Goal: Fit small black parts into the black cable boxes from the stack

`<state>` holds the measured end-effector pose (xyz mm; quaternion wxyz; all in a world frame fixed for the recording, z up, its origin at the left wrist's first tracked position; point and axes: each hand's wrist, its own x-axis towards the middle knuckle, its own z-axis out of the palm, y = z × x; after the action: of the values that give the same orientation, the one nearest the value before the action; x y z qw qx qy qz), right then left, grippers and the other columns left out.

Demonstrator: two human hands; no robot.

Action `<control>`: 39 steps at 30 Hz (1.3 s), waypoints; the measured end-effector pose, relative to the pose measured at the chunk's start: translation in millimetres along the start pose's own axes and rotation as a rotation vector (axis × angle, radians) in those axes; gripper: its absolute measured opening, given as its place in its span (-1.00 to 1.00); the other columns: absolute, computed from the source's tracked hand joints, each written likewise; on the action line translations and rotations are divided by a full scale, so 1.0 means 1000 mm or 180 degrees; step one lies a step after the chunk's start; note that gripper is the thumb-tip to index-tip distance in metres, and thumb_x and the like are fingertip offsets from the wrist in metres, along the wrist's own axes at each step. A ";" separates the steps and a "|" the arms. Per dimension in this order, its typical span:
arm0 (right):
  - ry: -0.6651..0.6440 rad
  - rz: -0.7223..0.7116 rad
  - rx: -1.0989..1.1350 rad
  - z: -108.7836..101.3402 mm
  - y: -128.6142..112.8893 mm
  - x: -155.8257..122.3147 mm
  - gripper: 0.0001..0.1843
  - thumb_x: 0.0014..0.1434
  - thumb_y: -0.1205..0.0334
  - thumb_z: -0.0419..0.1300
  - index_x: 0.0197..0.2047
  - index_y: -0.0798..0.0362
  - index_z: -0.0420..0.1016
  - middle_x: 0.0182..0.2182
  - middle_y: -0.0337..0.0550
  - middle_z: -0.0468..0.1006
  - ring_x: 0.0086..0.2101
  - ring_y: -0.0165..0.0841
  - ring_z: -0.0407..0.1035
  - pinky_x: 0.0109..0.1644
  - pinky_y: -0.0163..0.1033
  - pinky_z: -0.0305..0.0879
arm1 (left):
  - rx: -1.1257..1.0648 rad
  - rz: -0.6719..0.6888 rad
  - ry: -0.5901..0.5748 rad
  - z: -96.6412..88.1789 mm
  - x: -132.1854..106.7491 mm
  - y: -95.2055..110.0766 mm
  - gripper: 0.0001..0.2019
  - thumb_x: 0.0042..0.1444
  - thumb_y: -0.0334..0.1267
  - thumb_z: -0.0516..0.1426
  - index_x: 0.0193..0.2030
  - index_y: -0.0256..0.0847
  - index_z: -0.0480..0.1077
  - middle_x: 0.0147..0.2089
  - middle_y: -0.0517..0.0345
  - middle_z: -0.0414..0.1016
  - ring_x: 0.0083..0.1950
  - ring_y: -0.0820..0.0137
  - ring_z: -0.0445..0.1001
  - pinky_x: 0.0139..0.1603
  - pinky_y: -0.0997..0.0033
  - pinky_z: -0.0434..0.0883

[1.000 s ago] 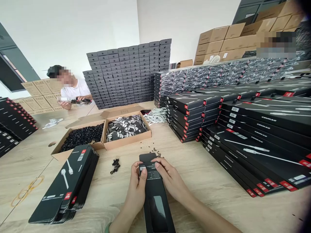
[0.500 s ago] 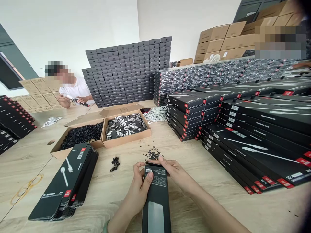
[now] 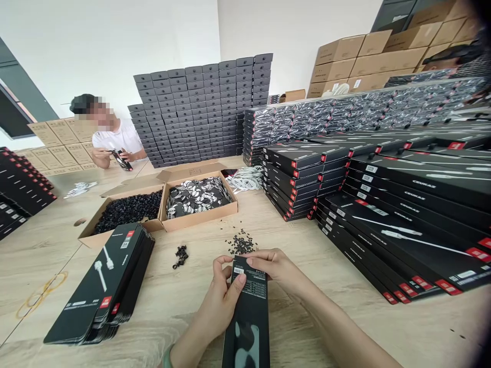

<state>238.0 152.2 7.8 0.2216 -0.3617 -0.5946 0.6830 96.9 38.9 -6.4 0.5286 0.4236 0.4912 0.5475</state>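
Both hands hold a long black package box (image 3: 248, 317) with a white label near its top end and a clear window lower down. My left hand (image 3: 222, 296) grips its left edge, thumb pressed on the label. My right hand (image 3: 270, 266) is curled over the top right corner, fingers pinching the box's end. A small heap of black plastic bits (image 3: 241, 243) lies on the wooden table (image 3: 184, 301) just beyond the box. A smaller black clump (image 3: 180, 255) lies to the left of it.
A pile of flat black sleeves (image 3: 103, 283) lies at the left. Two open cartons (image 3: 163, 204) hold black parts and bagged items. Stacks of black boxes (image 3: 402, 204) fill the right. A person (image 3: 111, 143) sits at the far left. White cables (image 3: 247, 179) and rubber bands (image 3: 40, 294) lie about.
The box has been drawn toward me and its top flap folded down out of sight. My right fingers moved from its middle to its top end.
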 end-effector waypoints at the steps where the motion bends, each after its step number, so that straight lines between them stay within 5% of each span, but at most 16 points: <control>1: 0.0022 -0.0027 -0.0075 0.000 0.000 0.000 -0.63 -0.05 0.02 0.33 -0.22 0.09 0.68 -0.35 -0.10 0.66 -0.32 -0.22 0.48 -0.20 -0.15 0.38 | -0.0018 -0.0005 -0.0020 -0.001 0.001 -0.002 -0.65 0.25 -0.02 0.02 0.03 -0.07 -0.01 0.07 -0.04 0.41 -0.05 0.33 0.46 -0.02 0.24 0.35; 11: 0.0027 -0.1177 -0.1454 0.012 -0.005 -0.012 -0.63 0.30 0.12 0.03 0.03 -0.03 0.56 -0.04 -0.11 0.61 -0.04 -0.17 0.48 0.07 -0.07 0.37 | -0.0090 -0.0041 0.0085 -0.007 0.006 -0.011 -0.61 0.26 0.02 -0.01 0.08 -0.09 -0.03 -0.08 0.04 0.46 -0.18 0.38 0.42 -0.13 0.31 0.33; 21: 0.0318 -0.1974 -0.3271 0.011 0.010 -0.008 -0.58 0.32 0.16 -0.01 0.17 0.07 0.41 0.08 -0.01 0.51 0.01 -0.15 0.46 0.08 -0.04 0.38 | 0.0112 -0.0016 0.0146 -0.014 0.005 -0.002 -0.59 0.25 -0.02 0.04 0.13 -0.08 0.00 -0.19 0.17 0.40 -0.15 0.40 0.37 -0.06 0.34 0.30; 24: 0.0266 -0.1760 -0.2831 0.011 0.009 -0.007 -0.62 0.33 0.12 -0.02 0.07 0.00 0.51 -0.01 -0.08 0.59 -0.04 -0.17 0.49 0.03 -0.11 0.39 | 0.0109 -0.0055 0.0140 -0.014 0.006 -0.001 -0.57 0.23 0.00 0.04 0.13 -0.10 0.01 -0.21 0.17 0.41 -0.16 0.39 0.38 -0.10 0.34 0.31; 26: 0.0163 -0.1401 -0.2179 0.008 0.009 -0.004 -0.59 0.33 0.03 -0.04 -0.16 0.00 0.62 -0.24 -0.17 0.66 -0.23 -0.23 0.53 -0.17 -0.21 0.41 | 0.0100 -0.0108 0.0034 -0.014 0.006 -0.003 -0.54 0.23 0.01 0.04 0.15 -0.10 -0.01 -0.15 0.13 0.42 -0.14 0.38 0.40 -0.10 0.34 0.31; 28: -0.0054 -0.0962 -0.1511 0.004 0.009 -0.001 -0.49 0.29 -0.07 0.00 -0.41 0.07 0.61 -0.50 -0.23 0.57 -0.45 -0.32 0.43 -0.39 -0.29 0.30 | 0.0137 -0.0157 -0.0097 -0.015 0.005 -0.005 -0.52 0.24 0.01 0.03 0.18 -0.09 -0.04 -0.12 0.11 0.43 -0.16 0.38 0.41 -0.12 0.35 0.32; 31: -0.0457 -0.0536 -0.0860 -0.001 0.011 0.005 -0.49 0.18 -0.14 0.12 -0.48 0.14 0.55 -0.61 -0.30 0.39 -0.54 -0.44 0.22 -0.46 -0.33 0.09 | 0.0244 -0.0167 -0.0199 -0.016 0.005 -0.009 -0.52 0.24 0.00 0.03 0.20 -0.10 -0.04 -0.13 0.11 0.44 -0.17 0.40 0.41 -0.14 0.37 0.32; 39: -0.0304 -0.0695 -0.1240 0.000 0.013 0.009 -0.53 0.17 0.00 0.11 -0.66 0.10 0.31 -0.65 -0.36 0.11 -0.53 -0.47 0.01 -0.46 -0.33 -0.09 | 0.0390 -0.0240 -0.0217 -0.017 0.005 -0.010 -0.53 0.24 0.02 0.02 0.17 -0.12 -0.01 -0.15 0.10 0.43 -0.18 0.39 0.40 -0.13 0.35 0.32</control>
<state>233.7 156.5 -7.4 0.1918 -0.2985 -0.7607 0.5436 81.9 42.0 -19.4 0.5384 0.4547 0.5212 0.4814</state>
